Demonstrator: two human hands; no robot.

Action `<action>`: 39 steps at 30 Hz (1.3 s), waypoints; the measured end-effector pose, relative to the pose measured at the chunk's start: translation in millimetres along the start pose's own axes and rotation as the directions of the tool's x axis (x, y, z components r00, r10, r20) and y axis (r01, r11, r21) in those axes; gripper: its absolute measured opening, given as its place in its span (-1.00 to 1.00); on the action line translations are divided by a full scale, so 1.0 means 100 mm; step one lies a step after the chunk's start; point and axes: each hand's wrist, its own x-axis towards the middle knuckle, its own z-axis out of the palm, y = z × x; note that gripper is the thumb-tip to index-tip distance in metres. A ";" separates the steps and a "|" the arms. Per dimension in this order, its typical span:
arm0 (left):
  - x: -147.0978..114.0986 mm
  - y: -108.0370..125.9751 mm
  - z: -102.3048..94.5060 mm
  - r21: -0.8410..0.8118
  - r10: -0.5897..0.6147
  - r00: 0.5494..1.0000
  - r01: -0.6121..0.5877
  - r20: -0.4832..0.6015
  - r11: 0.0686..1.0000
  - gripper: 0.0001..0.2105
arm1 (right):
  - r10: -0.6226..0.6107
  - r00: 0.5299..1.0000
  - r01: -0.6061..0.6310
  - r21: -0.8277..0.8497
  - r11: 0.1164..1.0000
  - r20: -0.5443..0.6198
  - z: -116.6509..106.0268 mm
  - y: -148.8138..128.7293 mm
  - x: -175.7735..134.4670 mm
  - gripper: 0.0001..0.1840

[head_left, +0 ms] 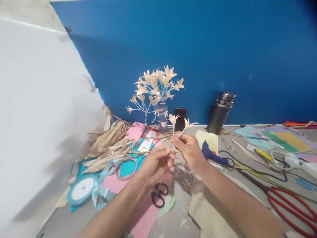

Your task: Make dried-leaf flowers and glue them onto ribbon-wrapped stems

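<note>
Two small cream handmade flowers (173, 119) on stems wrapped in light blue are held up in front of me. My left hand (157, 162) pinches the lower stems, and a thin bare length hangs below it. Higher up, my right hand (187, 148) grips the same stems just under the blossoms. Beyond them, a bunch of similar cream flowers (158, 79) stands in a clear bottle (162, 112). Smaller flower sprigs (145, 109) lean beside it on the left. Black-handled scissors (158, 199) lie on pink paper (143, 218) below my hands.
Dried husks (111, 137), a blue ribbon spool (83, 189) and a tape ring (127, 168) lie left. On the right are a blue glue gun (213, 155), its cord, large red-handled shears (292, 205) and a yellow-handled tool (263, 154). A dark flask (221, 112) and a phone (180, 118) stand behind.
</note>
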 end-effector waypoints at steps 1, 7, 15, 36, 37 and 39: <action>0.00 -0.03 -0.01 -0.132 -0.069 0.993 0.081 0.096 0.988 -0.80 | 0.058 0.995 -0.063 0.070 0.996 0.075 0.00 0.00 -0.02 -0.60; 0.01 -0.20 -0.03 -0.285 -0.103 0.943 0.198 0.316 0.938 -0.74 | 0.155 0.958 -0.183 0.101 0.978 0.240 -0.05 -0.04 -0.04 -0.58; -0.01 -0.10 0.09 0.341 0.344 0.912 -0.258 -0.224 0.904 -0.73 | -0.054 0.993 0.036 -0.165 0.986 -0.104 -0.08 0.01 0.09 -0.67; -0.05 0.10 -0.02 -0.060 -0.089 0.980 0.101 0.177 0.993 -0.78 | -0.113 0.990 0.116 -0.031 0.993 0.084 -0.07 -0.06 0.04 -0.68; -0.05 0.10 -0.01 -0.052 -0.072 0.987 0.080 0.144 0.995 -0.77 | -0.146 0.987 0.151 -0.074 0.986 0.067 -0.07 -0.08 0.04 -0.69; -0.05 0.10 0.00 -0.041 -0.070 0.993 0.074 0.097 0.996 -0.75 | -0.184 0.981 0.190 -0.130 0.973 0.056 -0.07 -0.10 0.05 -0.68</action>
